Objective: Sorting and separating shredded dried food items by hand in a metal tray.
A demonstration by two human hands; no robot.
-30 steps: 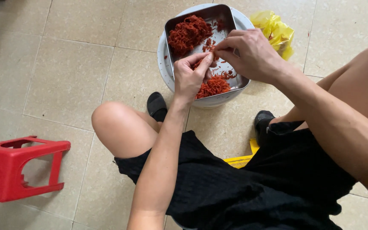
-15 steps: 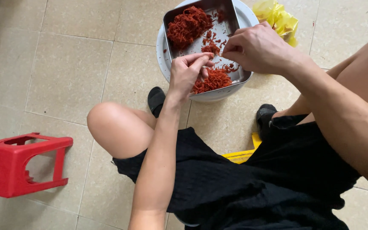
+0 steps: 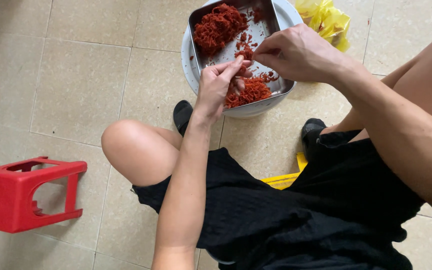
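Our left hand (image 3: pixel 216 85) and right hand (image 3: pixel 296 52) meet over the metal tray (image 3: pixel 281 85) at twelve o'clock, fingers pinched closed on small bits of red shreds (image 3: pixel 218 25).

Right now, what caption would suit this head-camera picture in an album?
Seated person's left hand and right hand pinch red shreds over a metal tray on a white basin.

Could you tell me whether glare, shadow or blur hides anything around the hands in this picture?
Head view: soft, even light; only a mild sheen on the square metal tray, no harsh glare; faint shadows under the left hand and right hand; the red shredded pieces stay sharp; edges look slightly stretched.
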